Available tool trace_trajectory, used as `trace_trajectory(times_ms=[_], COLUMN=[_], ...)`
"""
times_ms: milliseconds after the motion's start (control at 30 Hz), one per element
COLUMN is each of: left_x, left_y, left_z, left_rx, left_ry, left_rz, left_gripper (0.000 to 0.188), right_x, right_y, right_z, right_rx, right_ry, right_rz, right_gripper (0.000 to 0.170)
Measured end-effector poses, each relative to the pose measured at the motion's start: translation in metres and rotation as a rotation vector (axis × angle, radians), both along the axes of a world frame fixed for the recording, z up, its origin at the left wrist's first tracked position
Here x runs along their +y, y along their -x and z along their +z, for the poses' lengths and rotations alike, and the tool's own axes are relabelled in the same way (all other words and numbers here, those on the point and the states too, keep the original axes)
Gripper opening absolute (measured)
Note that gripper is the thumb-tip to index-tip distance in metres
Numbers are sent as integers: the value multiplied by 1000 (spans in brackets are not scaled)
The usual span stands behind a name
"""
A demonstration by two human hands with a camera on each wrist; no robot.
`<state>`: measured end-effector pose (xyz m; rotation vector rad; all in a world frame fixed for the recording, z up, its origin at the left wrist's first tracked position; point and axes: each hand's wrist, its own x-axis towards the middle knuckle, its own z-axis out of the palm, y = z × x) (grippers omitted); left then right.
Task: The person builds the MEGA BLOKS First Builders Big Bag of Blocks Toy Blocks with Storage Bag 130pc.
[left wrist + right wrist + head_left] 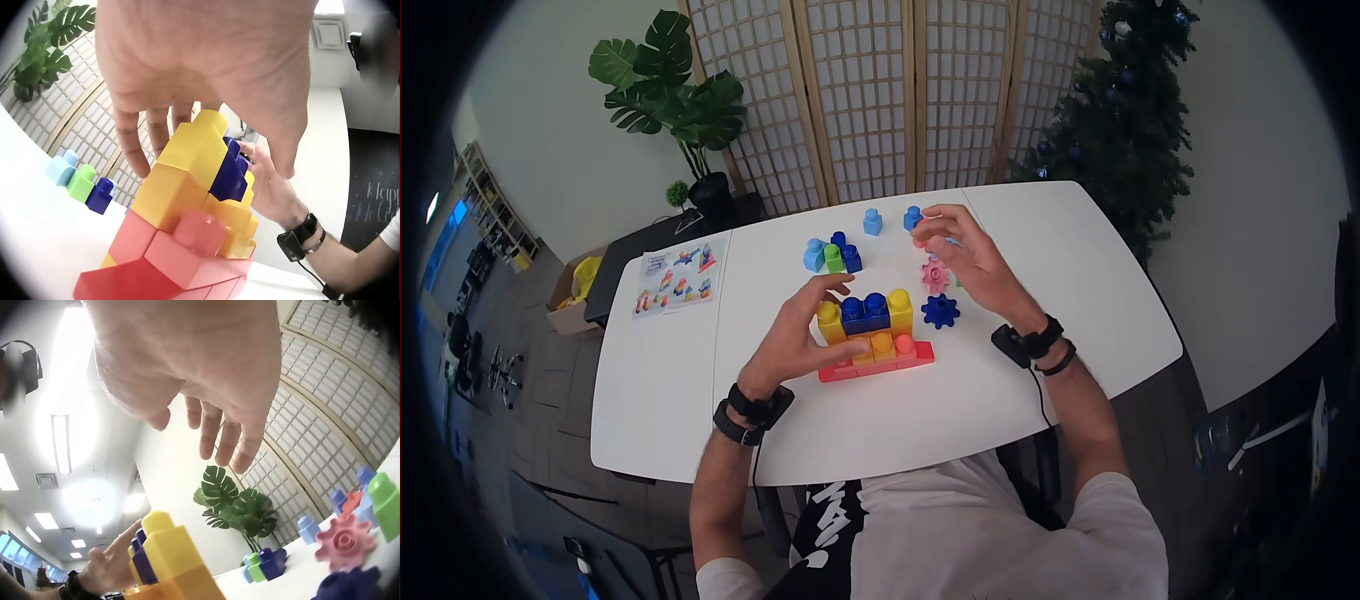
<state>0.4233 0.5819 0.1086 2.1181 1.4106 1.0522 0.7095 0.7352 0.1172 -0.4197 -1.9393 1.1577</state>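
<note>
While the left hand [792, 335] arches around the left end of a toy block structure [866, 317], its fingers are relaxed and parted from the thumb, gripping nothing; whether a fingertip touches a block is hard to tell. The structure stands on the white worktop [820, 440] in front of the person, with a red base [878, 371], orange blocks [883, 346] above it, and dark blue blocks between yellow ones at the top.

Raised beyond the structure's right side, the right hand [982, 265] is released, its fingers loosely bent and holding nothing. Near it lie a pink gear [935, 276] and a dark blue gear [941, 311], with a green block [385, 506] close by. Farther back sit a light blue block [873, 222] and a multicolored block cluster [833, 260]. A printed sheet [678, 280] lies at the worktop's left.
</note>
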Motion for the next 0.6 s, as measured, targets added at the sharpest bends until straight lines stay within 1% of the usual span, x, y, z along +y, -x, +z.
trace_trajectory(times_ms=[33, 67, 100, 167, 200, 267, 300, 367, 467, 533, 600], left_x=[-1, -4, -6, -10, -12, -13, -13, -12, -11, -11, -10], left_y=[0, -2, -5, -8, -10, -11, -10, -9, -8, -8, -9], left_z=[2, 3, 3, 6, 8, 8, 7, 7, 5, 4, 4], left_rx=[46, 45, 87, 128, 155, 182, 212, 244, 256, 252, 245], left_ry=[-6, -2, -23, -47, -41, -37, -20, -8, -21, -36, -9], left_rz=[-9, -13, -23, -30, -24, -17, -11, -1, 3, -7, -1], left_gripper=[96, 96, 98, 101, 101, 101, 99, 97, 92, 89, 90], right_x=[5, 8, 7, 2, 3, 10, 10, 10, 13, 15, 15], right_y=[-5, -9, -13, -19, -21, -24, -26, -28, -26, -24, -21], right_z=[0, -1, -2, -1, -6, -22, -29, -39, -50, -52, -55], right_rx=[-29, -58, -59, -323, -323, -551, -550, -698, -669, -674, -680], right_ry=[-14, -31, -29, -119, -121, -198, -198, -397, -479, -487, -493], right_rz=[-16, -31, -33, -103, -101, -34, -33, -56, -72, -82, -96], right_gripper=[42, 37, 37, 25, 25, 19, 19, 12, 11, 10, 10])
